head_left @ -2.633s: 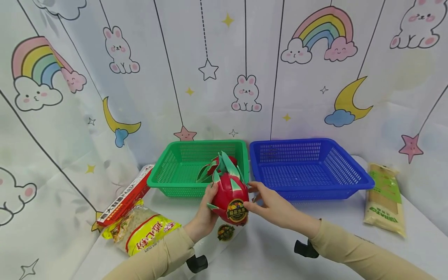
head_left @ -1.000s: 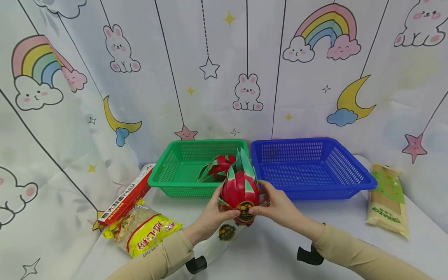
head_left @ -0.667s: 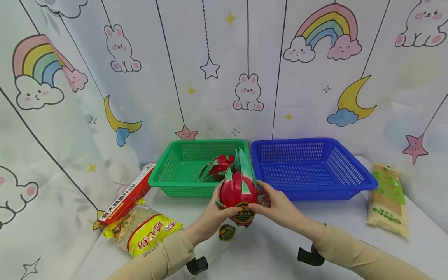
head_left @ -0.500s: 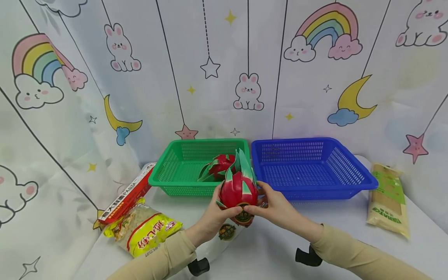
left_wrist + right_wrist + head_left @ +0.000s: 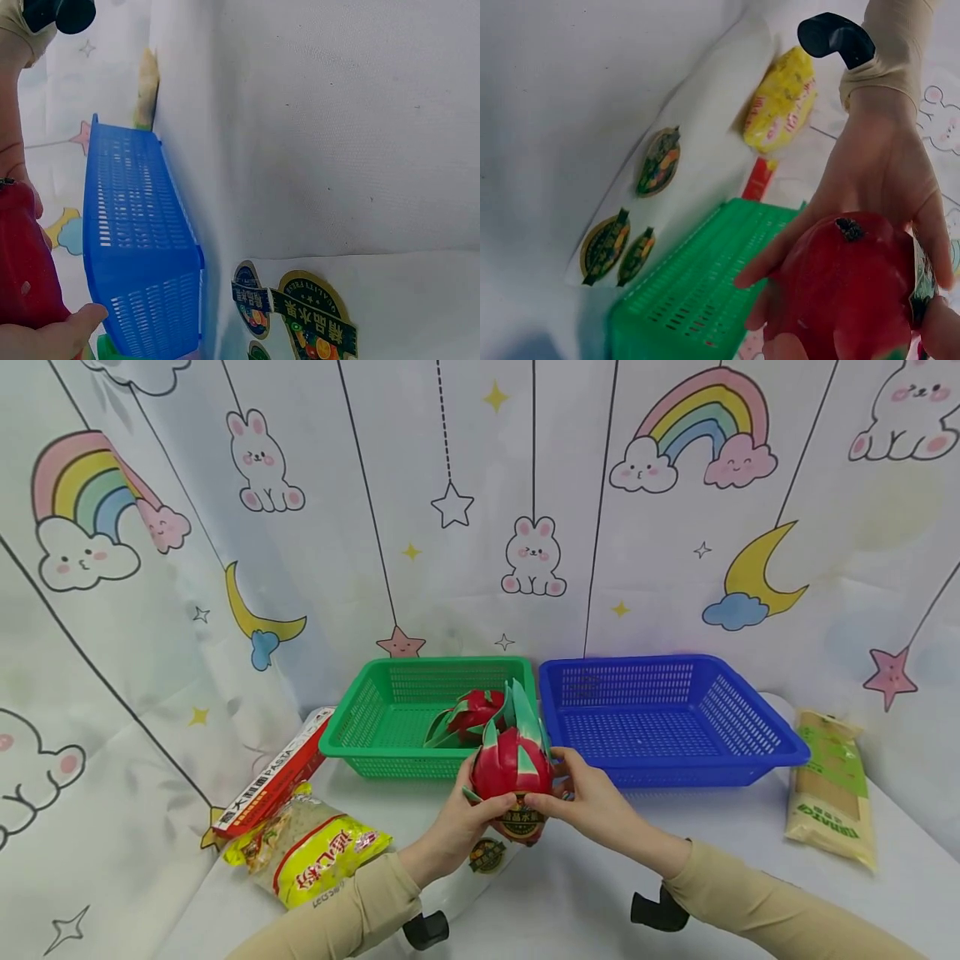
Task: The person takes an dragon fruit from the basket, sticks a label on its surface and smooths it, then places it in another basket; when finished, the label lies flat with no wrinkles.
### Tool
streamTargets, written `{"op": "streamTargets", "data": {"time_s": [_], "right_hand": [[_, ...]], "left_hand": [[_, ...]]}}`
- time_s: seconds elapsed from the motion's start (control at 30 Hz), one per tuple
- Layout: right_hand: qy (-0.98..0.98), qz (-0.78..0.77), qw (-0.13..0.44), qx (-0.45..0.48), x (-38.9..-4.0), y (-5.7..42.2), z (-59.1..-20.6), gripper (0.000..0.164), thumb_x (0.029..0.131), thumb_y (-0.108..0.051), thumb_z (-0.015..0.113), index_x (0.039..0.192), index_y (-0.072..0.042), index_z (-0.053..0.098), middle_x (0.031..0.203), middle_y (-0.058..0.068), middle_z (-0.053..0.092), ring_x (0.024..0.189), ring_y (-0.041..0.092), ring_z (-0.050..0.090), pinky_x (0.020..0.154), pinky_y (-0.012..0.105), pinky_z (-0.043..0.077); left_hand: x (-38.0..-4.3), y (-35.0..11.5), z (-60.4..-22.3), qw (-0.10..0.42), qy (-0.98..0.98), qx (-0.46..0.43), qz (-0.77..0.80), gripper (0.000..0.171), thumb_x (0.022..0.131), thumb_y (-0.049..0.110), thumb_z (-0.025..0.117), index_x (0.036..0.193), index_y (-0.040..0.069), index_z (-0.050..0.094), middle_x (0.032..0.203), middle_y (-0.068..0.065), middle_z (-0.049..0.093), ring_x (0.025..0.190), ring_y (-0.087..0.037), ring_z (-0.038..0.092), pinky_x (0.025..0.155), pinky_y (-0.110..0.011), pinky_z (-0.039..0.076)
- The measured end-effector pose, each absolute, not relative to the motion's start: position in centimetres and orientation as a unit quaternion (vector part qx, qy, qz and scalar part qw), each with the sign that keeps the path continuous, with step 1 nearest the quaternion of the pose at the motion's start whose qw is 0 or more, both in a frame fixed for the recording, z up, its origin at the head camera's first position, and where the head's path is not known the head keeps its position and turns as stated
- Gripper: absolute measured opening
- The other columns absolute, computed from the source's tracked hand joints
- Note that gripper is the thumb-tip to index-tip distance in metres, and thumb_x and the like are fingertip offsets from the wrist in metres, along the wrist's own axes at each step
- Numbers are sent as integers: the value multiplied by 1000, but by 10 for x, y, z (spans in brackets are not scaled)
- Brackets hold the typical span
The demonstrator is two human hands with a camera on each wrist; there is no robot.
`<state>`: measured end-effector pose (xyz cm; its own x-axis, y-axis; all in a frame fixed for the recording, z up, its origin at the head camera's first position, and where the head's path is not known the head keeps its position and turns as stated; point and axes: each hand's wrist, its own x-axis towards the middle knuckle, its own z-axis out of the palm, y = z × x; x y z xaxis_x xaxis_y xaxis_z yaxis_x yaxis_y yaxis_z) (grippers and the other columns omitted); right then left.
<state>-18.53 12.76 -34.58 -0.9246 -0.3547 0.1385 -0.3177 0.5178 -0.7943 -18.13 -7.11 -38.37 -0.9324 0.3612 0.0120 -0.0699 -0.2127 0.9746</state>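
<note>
Both hands hold a red dragon fruit (image 5: 504,768) with green leaf tips, above the table in the head view. The left hand (image 5: 448,833) grips its left side, and the right hand (image 5: 603,806) grips its right. Both thumbs press a dark round sticker (image 5: 522,818) on the fruit's near face. In the right wrist view the fruit (image 5: 840,285) shows its dark stem end, with fingers curled round it. Below the hands lies a white sticker sheet (image 5: 461,893); several stickers show on this sheet (image 5: 420,300) in the left wrist view. A second dragon fruit (image 5: 474,714) lies in the green basket (image 5: 397,753).
An open blue basket (image 5: 675,775) stands right of the green one, against the patterned curtain. At left lie a red pasta box (image 5: 273,777) and a yellow-and-clear food bag (image 5: 307,852). A tan-and-green packet (image 5: 828,793) lies at far right.
The dragon fruit has shifted slightly right since the earliest frame. The right hand has gone from touching the sticker's edge to gripping the fruit, and both thumbs have come onto the sticker.
</note>
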Motion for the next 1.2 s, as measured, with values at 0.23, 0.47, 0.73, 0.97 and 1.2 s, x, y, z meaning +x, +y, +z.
{"op": "streamTargets", "data": {"time_s": [0.23, 0.47, 0.73, 0.97, 1.2], "right_hand": [[875, -446, 41, -183, -185, 130, -345, 75, 82, -40, 67, 136, 0, 36, 109, 13, 60, 86, 16, 58, 60, 26, 51], [883, -422, 50, -201, -187, 132, -348, 94, 72, -40, 77, 140, 3, 28, 100, 9, 60, 85, 17, 57, 64, 24, 51], [872, -416, 25, -258, -186, 135, -354, 95, 69, -33, 81, 137, 6, 28, 104, 12, 60, 87, 18, 57, 63, 20, 52], [860, -423, 11, -284, -186, 135, -357, 93, 69, -30, 82, 137, 5, 29, 105, 13, 60, 87, 19, 59, 61, 19, 52], [866, -404, 23, -293, -187, 139, -357, 93, 69, -26, 82, 135, 10, 28, 104, 15, 60, 84, 18, 59, 61, 18, 51]], "left_hand": [[-182, -74, -387, 158, 618, 143, 757, 86, 84, 23, 67, 145, 20, 6, 138, -13, 33, 121, -24, 40, 95, -35, 46], [-182, -73, -388, 154, 641, 134, 740, 98, 76, 10, 74, 144, 24, 6, 139, -10, 35, 124, -27, 38, 92, -39, 48], [-182, -73, -390, 153, 647, 142, 733, 99, 75, 9, 75, 144, 27, 7, 140, -10, 33, 126, -27, 37, 92, -39, 49], [-182, -75, -390, 157, 649, 154, 728, 99, 76, 6, 73, 144, 27, 5, 140, -10, 32, 126, -27, 37, 91, -39, 49], [-184, -79, -391, 184, 644, 185, 719, 104, 77, 1, 71, 145, 27, -2, 140, -12, 32, 124, -24, 42, 95, -37, 47]]}}
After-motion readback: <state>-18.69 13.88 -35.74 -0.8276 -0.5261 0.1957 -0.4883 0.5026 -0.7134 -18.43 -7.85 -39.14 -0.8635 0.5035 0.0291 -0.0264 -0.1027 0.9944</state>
